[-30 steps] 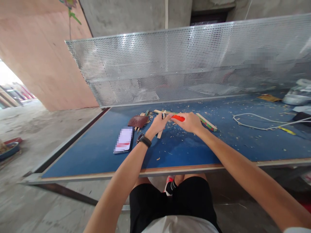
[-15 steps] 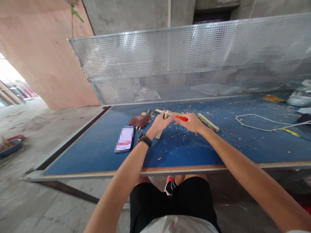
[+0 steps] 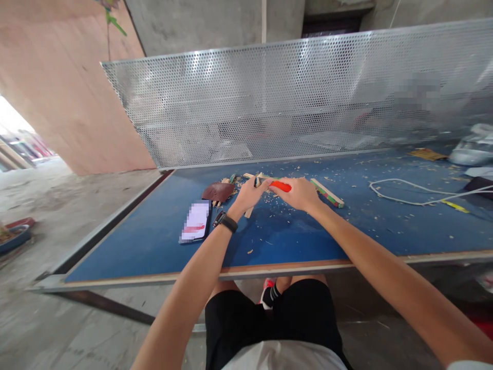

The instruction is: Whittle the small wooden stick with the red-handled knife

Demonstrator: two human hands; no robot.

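My left hand (image 3: 249,195), with a dark watch on its wrist, is closed around a small pale wooden piece (image 3: 259,179), mostly hidden by the fingers. In my right hand (image 3: 303,192) is an orange-handled knife (image 3: 283,186), its front end reaching the wood by my left thumb. The two hands nearly touch over the blue tabletop. Beneath my left hand a pale wood strip (image 3: 249,211) shows. Wood shavings (image 3: 275,204) lie scattered around both hands. Just right of my right hand rests a wooden stick with green and red sides (image 3: 327,193).
A phone (image 3: 195,222) lies left of my left forearm, with a brown curved piece (image 3: 219,191) beyond it. A white cable (image 3: 408,201) and a yellow item (image 3: 455,206) are at the right. A perforated metal panel (image 3: 246,103) runs along the table's back.
My right hand and the orange handle have shifted slightly left, and more of the handle shows. The whole view has moved a little. Both hands keep their holds.
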